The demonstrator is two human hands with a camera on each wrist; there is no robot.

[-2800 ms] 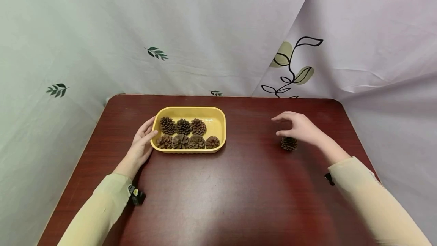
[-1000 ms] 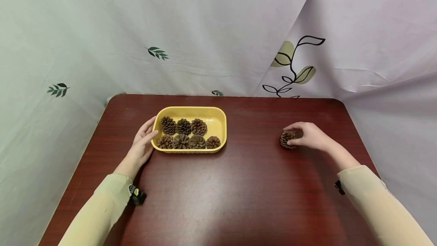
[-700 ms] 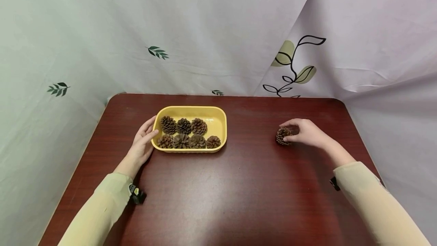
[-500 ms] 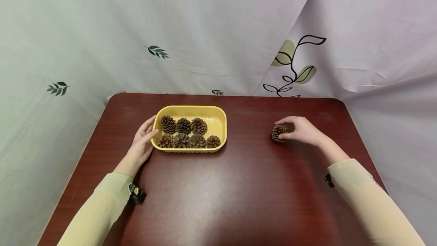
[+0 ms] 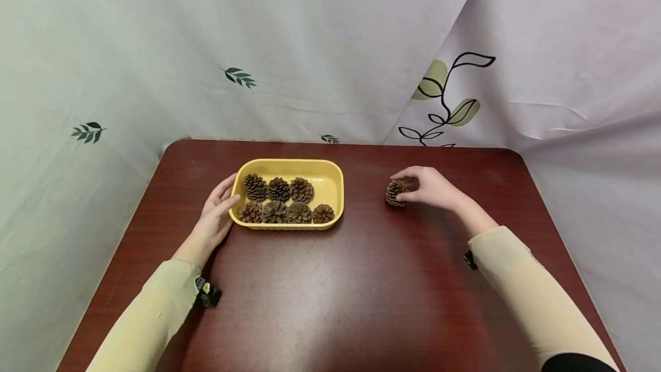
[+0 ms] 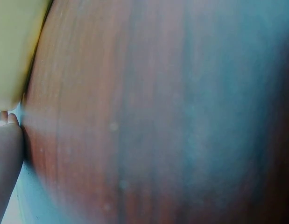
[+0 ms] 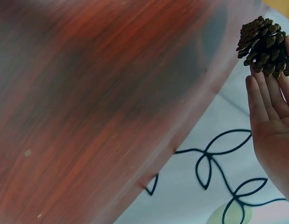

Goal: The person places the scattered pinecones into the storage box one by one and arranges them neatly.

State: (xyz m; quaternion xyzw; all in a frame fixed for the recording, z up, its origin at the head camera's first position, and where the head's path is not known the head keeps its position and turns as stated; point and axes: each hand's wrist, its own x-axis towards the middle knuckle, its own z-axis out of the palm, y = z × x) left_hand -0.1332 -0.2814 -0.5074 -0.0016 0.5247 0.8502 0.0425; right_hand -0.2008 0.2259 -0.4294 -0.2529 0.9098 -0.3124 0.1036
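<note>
A brown pine cone [image 5: 396,193] is pinched between the thumb and fingers of my right hand [image 5: 430,187], to the right of the yellow plastic tray [image 5: 334,211]. The right wrist view shows the same pine cone [image 7: 263,46] at the fingertips, its scales spread wide. My left hand [image 5: 213,217] grips the tray's left end, thumb over the rim and fingers along the outer wall. Inside the tray several pine cones [image 5: 275,211] stand in two rows against the left and front. In the left wrist view only part of the left hand [image 6: 6,154] shows, beside the yellow wall.
Both hands work over a dark red wooden table [image 5: 310,297] with rounded far corners. A pale curtain [image 5: 310,45] with leaf prints hangs right behind its far edge. The tray's back right part shows bare yellow floor.
My right hand has come down on the pine cone, taken hold of it and carried it left toward the tray. The left hand and the tray have stayed in place.
</note>
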